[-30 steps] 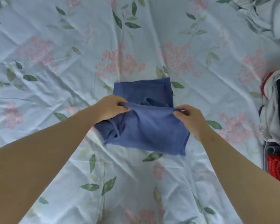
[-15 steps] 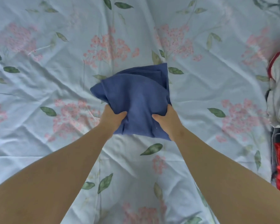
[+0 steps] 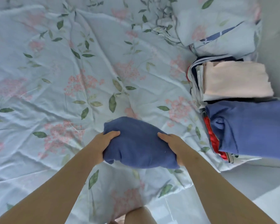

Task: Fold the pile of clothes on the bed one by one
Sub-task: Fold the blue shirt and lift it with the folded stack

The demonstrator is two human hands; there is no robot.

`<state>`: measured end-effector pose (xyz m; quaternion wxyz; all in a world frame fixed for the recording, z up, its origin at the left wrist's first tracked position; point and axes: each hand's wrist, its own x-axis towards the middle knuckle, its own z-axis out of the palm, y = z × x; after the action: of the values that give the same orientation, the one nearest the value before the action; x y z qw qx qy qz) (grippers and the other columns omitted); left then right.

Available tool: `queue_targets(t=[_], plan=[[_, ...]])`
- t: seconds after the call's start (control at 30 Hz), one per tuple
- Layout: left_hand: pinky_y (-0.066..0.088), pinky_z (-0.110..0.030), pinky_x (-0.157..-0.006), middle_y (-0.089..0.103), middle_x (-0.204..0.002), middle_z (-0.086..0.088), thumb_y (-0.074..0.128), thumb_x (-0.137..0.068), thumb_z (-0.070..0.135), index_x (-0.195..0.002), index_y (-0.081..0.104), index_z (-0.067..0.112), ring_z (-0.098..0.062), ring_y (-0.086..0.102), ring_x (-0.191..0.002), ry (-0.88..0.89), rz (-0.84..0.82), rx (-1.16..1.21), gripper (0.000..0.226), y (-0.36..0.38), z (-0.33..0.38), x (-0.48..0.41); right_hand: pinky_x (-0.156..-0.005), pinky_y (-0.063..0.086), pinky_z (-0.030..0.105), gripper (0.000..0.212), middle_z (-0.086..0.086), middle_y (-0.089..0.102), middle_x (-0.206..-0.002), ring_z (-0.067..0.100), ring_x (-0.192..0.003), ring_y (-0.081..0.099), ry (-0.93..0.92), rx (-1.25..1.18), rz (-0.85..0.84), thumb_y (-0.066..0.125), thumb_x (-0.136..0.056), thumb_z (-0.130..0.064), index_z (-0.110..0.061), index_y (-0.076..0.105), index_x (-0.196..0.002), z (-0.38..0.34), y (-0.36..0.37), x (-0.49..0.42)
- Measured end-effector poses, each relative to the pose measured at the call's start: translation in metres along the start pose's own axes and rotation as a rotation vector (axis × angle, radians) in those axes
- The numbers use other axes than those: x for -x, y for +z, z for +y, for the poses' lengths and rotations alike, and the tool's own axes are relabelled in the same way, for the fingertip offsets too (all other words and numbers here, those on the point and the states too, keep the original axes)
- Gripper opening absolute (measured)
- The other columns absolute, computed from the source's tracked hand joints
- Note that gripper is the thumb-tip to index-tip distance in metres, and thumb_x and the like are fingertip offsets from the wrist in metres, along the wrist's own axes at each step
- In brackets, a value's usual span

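- Lifted since the earlier frame: the folded blue garment (image 3: 139, 143), now bundled at lower centre over the sheet (image 3: 71, 62).
- My left hand (image 3: 104, 143) and right hand (image 3: 172, 143) clamp its two sides.
- Step, as I judge it: stacking. The next move calls for carrying it to the stack (image 3: 249, 126) at right, with the folds kept flat.

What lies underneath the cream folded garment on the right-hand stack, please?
Under the cream folded garment, edges of white and dark navy clothes stick out at its left; how many pieces there are is hidden.
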<state>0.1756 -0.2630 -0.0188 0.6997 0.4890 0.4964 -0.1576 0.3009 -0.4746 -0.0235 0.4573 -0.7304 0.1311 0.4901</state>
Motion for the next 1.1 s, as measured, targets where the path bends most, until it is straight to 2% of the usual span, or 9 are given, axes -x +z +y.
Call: queue_targets(t=[0.07,0.33,0.47,0.67,0.73,0.8,0.9,1.0,1.1], plan=[[0.038,-0.023,-0.038,0.057,-0.046,-0.009,0.054,-0.094,0.03,-0.092,0.059,0.009,-0.023,0.052,-0.037,-0.039,-0.035,-0.059,0.022,0.018,0.006,0.022,-0.086,0.051,0.038,0.023,0.003,0.068,-0.1,0.023,-0.093,0.063,-0.006,0.0,0.037,0.064,-0.086,-0.042,-0.022,0.062,-0.098,0.005,-0.023,0.026],[0.049,-0.022,-0.043,0.066,-0.064,-0.004,0.061,-0.088,0.026,-0.088,0.061,0.011,-0.016,0.062,-0.046,0.114,-0.13,0.012,0.015,0.167,0.079,0.083,-0.075,0.052,0.032,0.026,0.005,0.074,-0.095,0.021,-0.09,0.068,-0.229,-0.166,0.181,0.063,-0.088,-0.034,-0.013,0.069,-0.103,-0.038,-0.155,0.097],[0.049,-0.021,-0.041,0.059,-0.093,0.005,0.06,-0.088,0.028,-0.082,0.058,0.011,-0.015,0.061,-0.043,0.223,-0.238,0.103,0.018,0.267,0.136,0.108,-0.076,0.052,0.031,0.022,0.001,0.075,-0.093,0.018,-0.084,0.07,-0.364,-0.254,0.237,0.063,-0.088,-0.036,-0.018,0.07,-0.099,-0.086,-0.254,0.131],[0.047,-0.027,-0.04,0.07,-0.067,-0.009,0.059,-0.089,0.028,-0.099,0.062,0.014,-0.021,0.064,-0.047,0.258,-0.511,0.232,0.018,0.392,0.179,0.121,-0.067,0.051,0.029,0.024,-0.001,0.075,-0.092,0.014,-0.08,0.072,-0.508,-0.239,0.301,0.061,-0.088,-0.037,-0.019,0.068,-0.102,-0.13,-0.392,0.164],[0.05,-0.029,-0.045,0.073,-0.081,-0.009,0.061,-0.087,0.024,-0.106,0.063,0.014,-0.022,0.068,-0.059,0.283,-0.418,0.216,0.021,0.421,0.165,0.098,-0.067,0.049,0.029,0.024,0.003,0.074,-0.095,0.017,-0.081,0.07,-0.476,-0.142,0.391,0.062,-0.087,-0.039,-0.018,0.067,-0.098,-0.121,-0.419,0.148],[0.055,-0.034,-0.068,0.07,-0.104,-0.01,0.061,-0.088,0.018,-0.115,0.061,0.013,-0.023,0.067,-0.085,0.306,-0.238,0.007,0.028,0.441,0.13,0.063,-0.07,0.045,0.028,0.025,0.007,0.069,-0.103,0.019,-0.085,0.064,-0.393,0.085,0.544,0.062,-0.088,-0.039,-0.016,0.063,-0.098,-0.095,-0.434,0.116],[0.042,-0.039,-0.097,0.051,-0.13,-0.007,0.065,-0.087,0.027,-0.139,0.038,0.007,-0.028,0.05,-0.118,0.176,-0.017,-0.403,0.062,0.446,0.069,0.017,-0.095,0.039,0.035,0.064,0.01,0.049,-0.137,0.03,-0.12,0.049,-0.158,0.389,0.589,0.061,-0.087,-0.046,-0.015,0.039,-0.138,-0.04,-0.439,0.066],[0.033,-0.047,-0.108,0.028,-0.149,-0.007,0.071,-0.076,0.05,-0.148,0.018,0.015,-0.032,0.033,-0.134,0.195,0.166,-0.535,0.096,0.44,0.04,-0.015,-0.108,0.026,0.052,0.098,0.006,0.024,-0.153,0.035,-0.136,0.028,-0.021,0.568,0.646,0.058,-0.076,-0.067,-0.025,0.01,-0.151,0.0,-0.436,0.027],[0.026,-0.053,-0.111,0.017,-0.153,-0.007,0.076,-0.065,0.058,-0.15,0.005,0.023,-0.034,0.024,-0.139,0.203,0.236,-0.584,0.116,0.442,0.031,-0.034,-0.105,0.023,0.056,0.113,0.004,0.02,-0.153,0.034,-0.137,0.025,0.034,0.569,0.673,0.06,-0.065,-0.076,-0.03,0.001,-0.15,0.021,-0.437,-0.002]])
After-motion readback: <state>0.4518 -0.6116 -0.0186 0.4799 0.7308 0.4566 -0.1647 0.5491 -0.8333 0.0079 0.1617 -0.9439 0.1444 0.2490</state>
